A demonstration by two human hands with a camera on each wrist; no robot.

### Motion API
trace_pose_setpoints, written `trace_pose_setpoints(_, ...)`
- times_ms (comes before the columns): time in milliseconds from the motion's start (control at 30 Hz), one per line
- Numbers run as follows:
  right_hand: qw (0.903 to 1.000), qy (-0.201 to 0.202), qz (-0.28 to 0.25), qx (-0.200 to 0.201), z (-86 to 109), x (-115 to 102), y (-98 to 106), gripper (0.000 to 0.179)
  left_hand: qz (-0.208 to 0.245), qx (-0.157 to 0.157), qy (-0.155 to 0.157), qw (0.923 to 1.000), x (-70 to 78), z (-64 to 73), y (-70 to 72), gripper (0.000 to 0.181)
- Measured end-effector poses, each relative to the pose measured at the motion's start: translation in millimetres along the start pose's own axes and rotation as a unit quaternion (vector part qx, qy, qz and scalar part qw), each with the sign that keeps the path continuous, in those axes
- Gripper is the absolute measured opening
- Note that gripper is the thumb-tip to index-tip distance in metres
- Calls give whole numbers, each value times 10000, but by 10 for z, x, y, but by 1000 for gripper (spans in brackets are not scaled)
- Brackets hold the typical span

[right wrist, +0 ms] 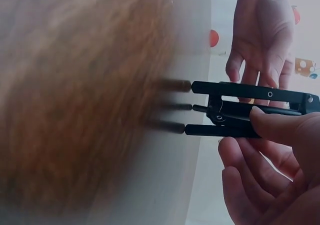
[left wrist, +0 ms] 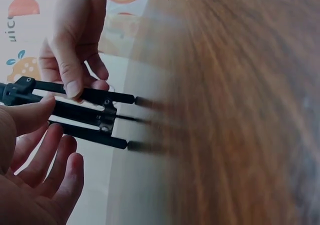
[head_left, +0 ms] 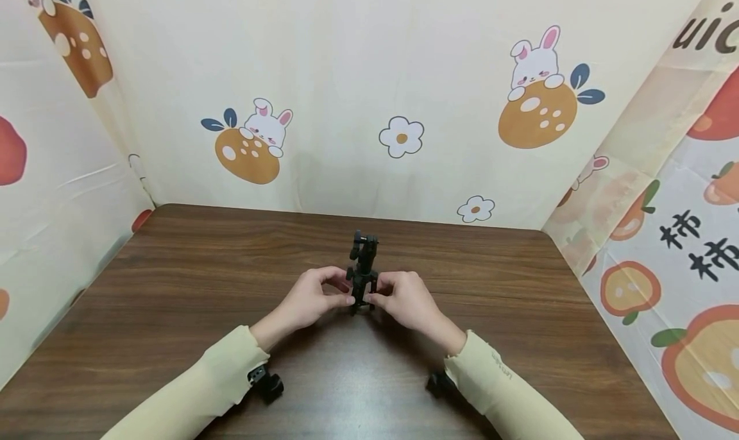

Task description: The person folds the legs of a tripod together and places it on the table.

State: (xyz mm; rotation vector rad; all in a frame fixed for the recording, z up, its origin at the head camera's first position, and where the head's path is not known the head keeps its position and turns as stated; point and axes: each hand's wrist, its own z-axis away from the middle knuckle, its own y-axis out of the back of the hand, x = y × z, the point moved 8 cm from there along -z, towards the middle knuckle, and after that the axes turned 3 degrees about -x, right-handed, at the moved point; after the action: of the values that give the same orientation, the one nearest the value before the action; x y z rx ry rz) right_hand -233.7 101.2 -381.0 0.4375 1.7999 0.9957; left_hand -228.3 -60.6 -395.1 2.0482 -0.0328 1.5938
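Note:
A small black tripod (head_left: 363, 263) stands upright on the wooden table, its legs drawn in close to the centre column. From the left side my left hand (head_left: 314, 297) pinches a leg low down between thumb and fingers. My right hand (head_left: 407, 301) does the same on the opposite side. In the left wrist view the tripod legs (left wrist: 92, 131) end in short feet at the tabletop, and the left thumb lies across the upper part. The right wrist view shows the right thumb (right wrist: 272, 127) pressed along a leg, with the other fingers curled beneath.
The brown wood-grain table (head_left: 242, 247) reaches back to a cream curtain (head_left: 346, 93) printed with rabbits, fruit and flowers. Printed cloth also hangs along the left and right sides. A small black camera (head_left: 267, 383) sits on the left wrist, another (head_left: 440, 385) on the right.

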Motion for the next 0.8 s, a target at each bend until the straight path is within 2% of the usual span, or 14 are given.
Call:
trace_pose_setpoints(200,9999,130,48,-6,19,-55,-15,19,227,-52,162,9996,-37,-23,-76,27)
trace_pose_setpoints(433,9977,357,-431,-382,0,-25,-70,17,-5,151,263,9995,-27,-44,-71,19)
trace_pose_setpoints(600,9941,515,-682,-662,-7,-16,-106,13,-179,235,176,9994,-3,-48,-56,17)
trace_pose_setpoints(800,9938,653,-612,-666,-19,-30,-102,10,-111,210,47,9997,18,-55,-63,14)
